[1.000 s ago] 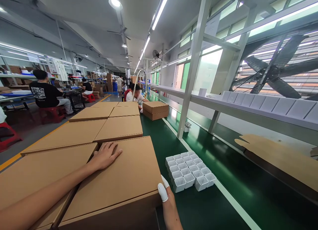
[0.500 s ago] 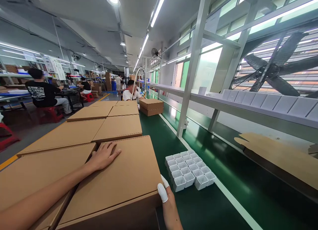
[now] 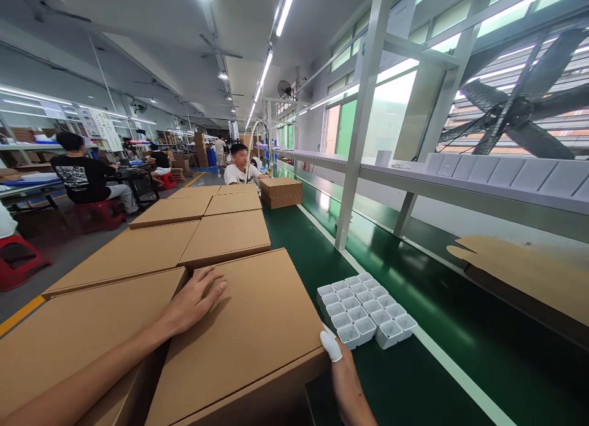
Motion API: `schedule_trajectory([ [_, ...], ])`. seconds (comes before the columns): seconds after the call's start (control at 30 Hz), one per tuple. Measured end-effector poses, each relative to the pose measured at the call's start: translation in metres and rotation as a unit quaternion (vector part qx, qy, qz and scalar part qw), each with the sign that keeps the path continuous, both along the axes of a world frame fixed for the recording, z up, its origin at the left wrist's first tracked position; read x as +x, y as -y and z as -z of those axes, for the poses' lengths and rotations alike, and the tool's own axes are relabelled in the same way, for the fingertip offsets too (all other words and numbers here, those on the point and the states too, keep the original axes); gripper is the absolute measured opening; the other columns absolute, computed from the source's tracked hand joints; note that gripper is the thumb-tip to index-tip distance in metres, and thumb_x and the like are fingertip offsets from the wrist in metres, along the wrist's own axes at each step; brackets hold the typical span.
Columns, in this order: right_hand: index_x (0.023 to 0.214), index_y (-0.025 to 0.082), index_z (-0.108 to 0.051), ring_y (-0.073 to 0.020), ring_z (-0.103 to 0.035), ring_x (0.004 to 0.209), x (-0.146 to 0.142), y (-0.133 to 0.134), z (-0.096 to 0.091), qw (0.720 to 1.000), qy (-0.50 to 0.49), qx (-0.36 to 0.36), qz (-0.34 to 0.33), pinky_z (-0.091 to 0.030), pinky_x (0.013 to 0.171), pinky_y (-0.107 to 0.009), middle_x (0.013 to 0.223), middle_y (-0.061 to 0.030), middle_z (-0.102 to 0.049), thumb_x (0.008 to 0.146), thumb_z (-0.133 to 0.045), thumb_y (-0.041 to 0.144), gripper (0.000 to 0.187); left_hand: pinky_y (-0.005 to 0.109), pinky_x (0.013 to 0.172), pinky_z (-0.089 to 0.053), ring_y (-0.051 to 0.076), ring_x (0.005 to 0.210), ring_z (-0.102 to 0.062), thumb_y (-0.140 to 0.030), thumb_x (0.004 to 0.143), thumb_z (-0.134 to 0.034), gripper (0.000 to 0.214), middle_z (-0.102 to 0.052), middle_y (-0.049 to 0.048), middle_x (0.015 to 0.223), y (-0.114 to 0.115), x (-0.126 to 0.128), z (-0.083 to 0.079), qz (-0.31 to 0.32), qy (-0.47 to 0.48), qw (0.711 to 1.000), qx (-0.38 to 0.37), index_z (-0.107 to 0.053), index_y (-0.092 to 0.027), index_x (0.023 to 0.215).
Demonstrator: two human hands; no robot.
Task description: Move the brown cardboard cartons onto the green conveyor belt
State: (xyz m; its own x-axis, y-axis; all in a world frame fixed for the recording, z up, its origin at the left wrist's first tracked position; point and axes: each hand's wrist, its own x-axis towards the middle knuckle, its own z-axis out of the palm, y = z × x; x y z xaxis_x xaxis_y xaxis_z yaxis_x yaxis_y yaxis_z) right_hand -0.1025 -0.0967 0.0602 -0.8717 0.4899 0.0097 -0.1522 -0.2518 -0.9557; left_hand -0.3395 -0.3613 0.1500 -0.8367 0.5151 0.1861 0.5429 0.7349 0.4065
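A closed brown cardboard box (image 3: 248, 328) lies right in front of me at the edge of a green conveyor belt (image 3: 414, 328). My left hand (image 3: 193, 303) lies flat on the box's top near its left edge, fingers stretched out. At the box's near right corner is my right hand (image 3: 343, 371), pressed to the side of the box, with a white finger cot on the thumb over the top edge. Its other fingers are hidden. A cluster of several small white square cups (image 3: 365, 309) stands on the belt just right of the box.
More closed cardboard boxes (image 3: 221, 236) lie in rows to the left and ahead. Two stacked boxes (image 3: 280, 191) sit farther along the belt by a seated person (image 3: 239, 168). Flat cardboard (image 3: 524, 272) lies at the right. A white post (image 3: 361, 125) rises beside the belt. Other people sit at benches on the left.
The near box has shifted or turned slightly, its right corner now farther right. My right hand moved right with it. The left hand stays flat on top.
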Motion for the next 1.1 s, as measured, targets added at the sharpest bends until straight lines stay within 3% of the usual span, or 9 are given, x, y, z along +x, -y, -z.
schedule_trajectory([
  [0.13,0.121,0.020,-0.078,-0.0412,-0.051,0.136,0.004,-0.005,-0.015,0.999,-0.011,-0.020,0.024,-0.035,0.120,-0.052,0.128,-0.0111,-0.071,0.079,-0.070,0.078,0.072,0.044,0.119,-0.041,0.029,0.150,-0.036,-0.068,0.096,-0.031,0.066,-0.040,0.0055,0.161,0.001,0.006,0.001,0.021,-0.022,0.999,-0.019,-0.063,-0.025,0.135],
  [0.27,0.128,0.018,-0.074,-0.0397,-0.049,0.137,0.006,-0.004,-0.019,1.000,0.000,0.000,0.028,-0.034,0.121,-0.049,0.134,-0.0109,-0.068,0.082,-0.066,0.079,0.076,0.045,0.117,-0.043,0.033,0.147,-0.040,-0.067,0.094,-0.031,0.070,-0.042,0.0101,0.159,0.000,-0.011,-0.002,-0.032,-0.050,0.998,-0.016,-0.063,-0.019,0.134],
  [0.37,0.132,0.018,-0.071,-0.0406,-0.048,0.138,0.007,-0.005,-0.015,1.000,0.023,0.004,0.010,-0.032,0.122,-0.049,0.137,-0.0105,-0.066,0.080,-0.066,0.082,0.082,0.047,0.117,-0.042,0.034,0.141,-0.047,-0.068,0.091,-0.028,0.078,-0.050,0.0146,0.153,-0.001,-0.029,-0.003,-0.080,-0.024,0.996,-0.015,-0.061,-0.013,0.135],
  [0.47,0.134,0.019,-0.070,-0.0409,-0.046,0.140,0.007,-0.008,-0.006,0.999,0.042,0.003,0.005,-0.030,0.124,-0.050,0.138,-0.0108,-0.065,0.078,-0.064,0.086,0.087,0.050,0.119,-0.038,0.036,0.140,-0.048,-0.070,0.086,-0.028,0.086,-0.057,0.0195,0.145,-0.006,-0.040,0.000,-0.086,0.011,0.996,-0.023,-0.057,-0.007,0.138],
  [0.57,0.139,0.020,-0.066,-0.0392,-0.045,0.141,0.006,-0.009,0.005,0.999,0.046,0.008,0.009,-0.028,0.125,-0.049,0.143,-0.0111,-0.062,0.078,-0.063,0.088,0.092,0.059,0.120,-0.033,0.040,0.143,-0.045,-0.073,0.082,-0.030,0.090,-0.056,0.0183,0.147,-0.011,-0.043,0.004,-0.098,0.016,0.994,-0.046,-0.056,-0.010,0.140],
  [0.77,0.148,0.025,-0.057,-0.0355,-0.038,0.147,0.006,-0.010,0.015,0.999,0.045,0.013,-0.012,-0.028,0.125,-0.046,0.153,-0.0077,-0.052,0.084,-0.059,0.084,0.088,0.053,0.124,-0.032,0.039,0.145,-0.042,-0.082,0.074,-0.029,0.109,-0.053,0.0216,0.147,-0.011,-0.050,0.007,-0.073,0.038,0.995,-0.054,-0.048,-0.002,0.144],
  [1.1,0.148,0.029,-0.057,-0.0341,-0.037,0.148,0.012,-0.008,0.001,0.999,0.031,0.035,-0.013,-0.027,0.126,-0.047,0.156,-0.0060,-0.050,0.088,-0.058,0.080,0.079,0.058,0.120,-0.035,0.041,0.141,-0.045,-0.083,0.079,-0.037,0.098,-0.057,0.0192,0.144,0.005,-0.073,0.026,-0.053,0.012,0.998,-0.026,-0.054,-0.010,0.142],
])
